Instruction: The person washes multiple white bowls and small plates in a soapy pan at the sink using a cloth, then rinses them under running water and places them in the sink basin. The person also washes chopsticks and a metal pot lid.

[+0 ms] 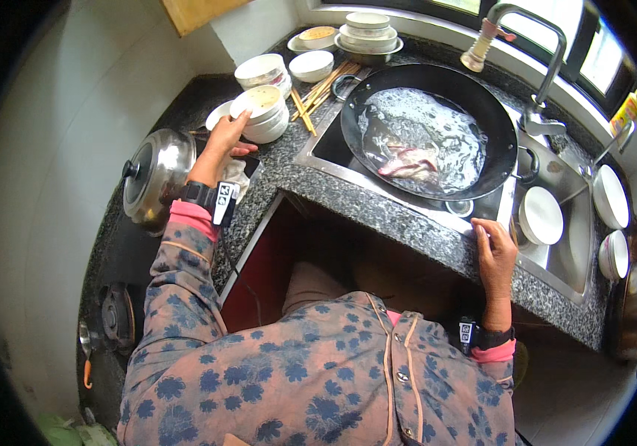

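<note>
My left hand point(232, 134) is at a stack of white bowls point(263, 114) on the counter, its thumb and fingers against the near left side; the top bowl has brownish residue inside. My right hand point(495, 242) rests half-curled at the cooktop's front edge, with nothing seen in it. Between them, farther back, a black wok point(435, 75) sits over the cooktop point(327, 148), holding foamy water and a pinkish-white cloth-like item point(410, 164). Loose chopsticks point(318, 97) lie between the bowls and the wok.
More bowls point(368, 36) are stacked at the back. A lidded metal pot point(159, 178) stands at the left. Right of the wok, a steel sink point(572, 251) holds a white bowl point(541, 216) beneath the faucet point(547, 83). Further bowls point(611, 196) stand beyond the sink.
</note>
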Demonstrator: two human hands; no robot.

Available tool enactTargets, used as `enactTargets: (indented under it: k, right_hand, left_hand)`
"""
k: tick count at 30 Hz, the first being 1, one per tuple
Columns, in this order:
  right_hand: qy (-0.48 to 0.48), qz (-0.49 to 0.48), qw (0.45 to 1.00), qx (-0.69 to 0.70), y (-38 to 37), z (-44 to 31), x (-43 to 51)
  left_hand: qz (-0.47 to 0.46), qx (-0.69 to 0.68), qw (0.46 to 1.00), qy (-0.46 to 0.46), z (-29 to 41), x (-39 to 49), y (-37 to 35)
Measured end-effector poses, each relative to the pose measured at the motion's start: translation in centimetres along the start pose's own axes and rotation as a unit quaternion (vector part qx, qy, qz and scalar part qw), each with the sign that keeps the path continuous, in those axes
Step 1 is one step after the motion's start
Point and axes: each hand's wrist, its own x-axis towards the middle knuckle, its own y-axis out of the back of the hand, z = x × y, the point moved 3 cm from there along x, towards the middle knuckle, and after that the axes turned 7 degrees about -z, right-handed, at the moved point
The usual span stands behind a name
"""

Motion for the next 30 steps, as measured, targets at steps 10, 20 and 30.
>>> enactTargets:
  k: [10, 20, 30]
  right_hand:
    - [0.008, 0.007, 1.000, 0.004, 0.1, 0.1, -0.2]
    - [0.023, 0.015, 1.000, 0.014, 0.1, -0.1, -0.2]
    - [-0.003, 0.010, 1.000, 0.023, 0.2, 0.3, -0.4]
  left_hand:
    - [-0.123, -0.358, 0.924, -0.054, -2.0, 1.5, -1.8]
    - [-0.154, -0.393, 0.899, -0.118, -1.1, -1.8, -4.9]
    - [-0.394, -0.307, 0.862, -0.085, 10.4, -1.2, -22.6]
